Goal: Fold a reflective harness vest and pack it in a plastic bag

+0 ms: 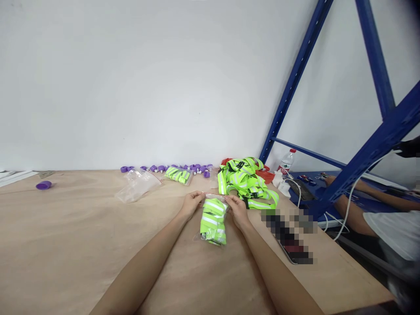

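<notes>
A clear zip bag (213,221) with a folded fluorescent green reflective strap inside lies on the table in front of me. My left hand (192,204) pinches the left end of its top edge, where a red line runs along the seal. At the right end of the same edge, my right hand (238,210) is closed on the bag. Just beyond my right hand is a heap of loose green reflective straps (244,179) with black buckles. Another filled zip bag (178,175) lies farther back, beside some empty clear bags (139,186).
Several small purple items (160,168) line the wall, and a purple cup-like piece (43,185) lies far left. A partly blurred phone (288,240) rests at right. Beyond it stand a bottle (286,162), white cables and a blue metal frame (295,83). Another person's arm (383,194) shows at right.
</notes>
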The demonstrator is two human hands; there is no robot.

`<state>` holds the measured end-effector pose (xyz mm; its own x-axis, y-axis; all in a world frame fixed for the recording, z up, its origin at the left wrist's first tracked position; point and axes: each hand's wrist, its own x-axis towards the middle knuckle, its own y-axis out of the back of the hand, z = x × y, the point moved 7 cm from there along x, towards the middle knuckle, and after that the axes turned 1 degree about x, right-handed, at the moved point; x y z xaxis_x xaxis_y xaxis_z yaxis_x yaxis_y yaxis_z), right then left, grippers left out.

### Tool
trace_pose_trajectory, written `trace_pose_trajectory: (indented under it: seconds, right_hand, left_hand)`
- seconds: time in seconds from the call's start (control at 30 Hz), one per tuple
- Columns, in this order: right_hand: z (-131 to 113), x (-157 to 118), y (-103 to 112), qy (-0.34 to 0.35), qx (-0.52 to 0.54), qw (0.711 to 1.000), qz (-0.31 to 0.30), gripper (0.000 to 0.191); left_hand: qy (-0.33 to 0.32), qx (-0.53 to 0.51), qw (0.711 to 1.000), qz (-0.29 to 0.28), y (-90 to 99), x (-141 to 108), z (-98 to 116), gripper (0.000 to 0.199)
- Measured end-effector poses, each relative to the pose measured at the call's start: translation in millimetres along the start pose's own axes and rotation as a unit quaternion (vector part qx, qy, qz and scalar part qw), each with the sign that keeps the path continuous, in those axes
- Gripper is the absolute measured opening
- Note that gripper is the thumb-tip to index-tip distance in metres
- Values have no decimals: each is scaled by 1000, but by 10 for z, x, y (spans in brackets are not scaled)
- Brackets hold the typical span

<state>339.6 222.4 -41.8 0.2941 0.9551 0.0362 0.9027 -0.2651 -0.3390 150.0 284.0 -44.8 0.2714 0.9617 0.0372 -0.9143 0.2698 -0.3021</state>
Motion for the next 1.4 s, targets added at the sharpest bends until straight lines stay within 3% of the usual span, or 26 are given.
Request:
trace_pose_trajectory:
  seconds: [0.53,0.9,1.4]
  right_hand:
    - [-25,-15,1,-25,18,999,9,45]
    - [4,9,47,-12,-5,1000,11,44]
    - [-29,-3,20,11,-29,999,-8,43]
  left_hand:
    - [-36,14,999,18,67,-7,49,39]
    - [-7,58,998,-20,14,11,28,43]
    - [-19,78,996,-44,-26,-16,90,44]
